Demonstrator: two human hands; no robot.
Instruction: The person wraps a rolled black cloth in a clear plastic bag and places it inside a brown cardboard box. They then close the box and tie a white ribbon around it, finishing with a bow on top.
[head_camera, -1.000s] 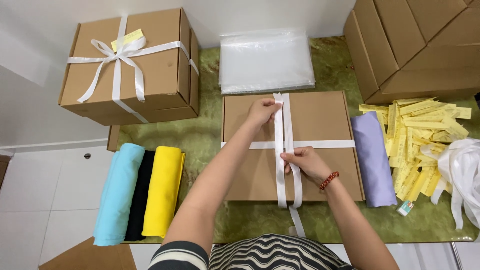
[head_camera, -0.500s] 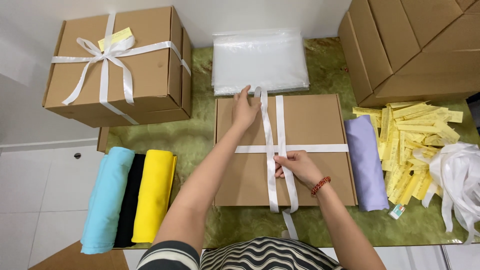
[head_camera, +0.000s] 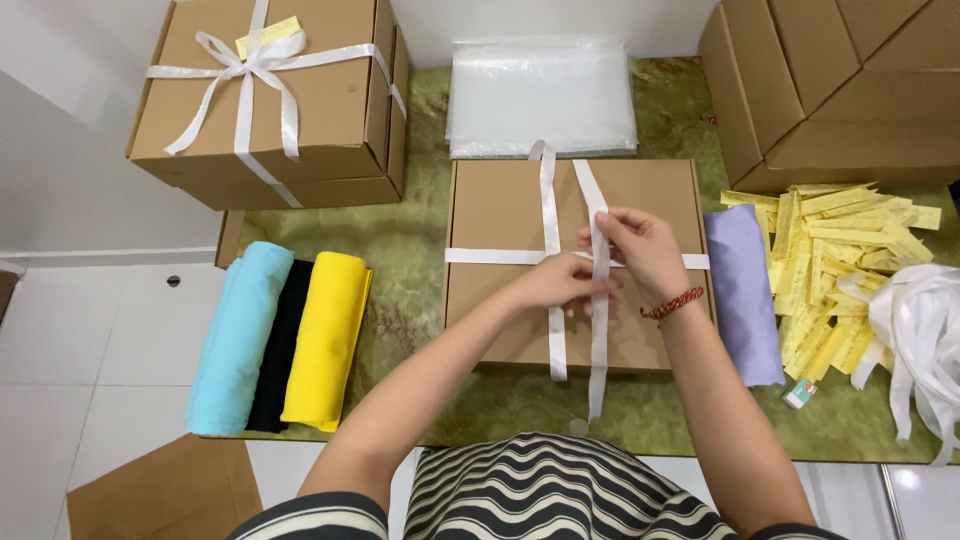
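Observation:
A flat brown cardboard box (head_camera: 500, 220) lies in front of me on the green table (head_camera: 400, 260), wrapped by a white ribbon (head_camera: 548, 200) running across and lengthways. Both hands meet over the middle of the lid. My left hand (head_camera: 555, 285) pinches the ribbon at the crossing. My right hand (head_camera: 645, 250), with a red bracelet at the wrist, holds the right-hand strand, which hangs over the box's near edge.
A taller box (head_camera: 330, 110) tied with a white bow stands at the back left. Clear plastic bags (head_camera: 540, 95) lie behind the flat box. Blue, black and yellow cloth rolls (head_camera: 280, 340) sit left; lilac cloth (head_camera: 745, 290), yellow slips (head_camera: 840, 250), loose ribbon (head_camera: 925, 330) and stacked boxes (head_camera: 840, 80) right.
My left hand came back from the far edge of the lid to the crossing. My right hand rose to meet it and took hold of the right strand.

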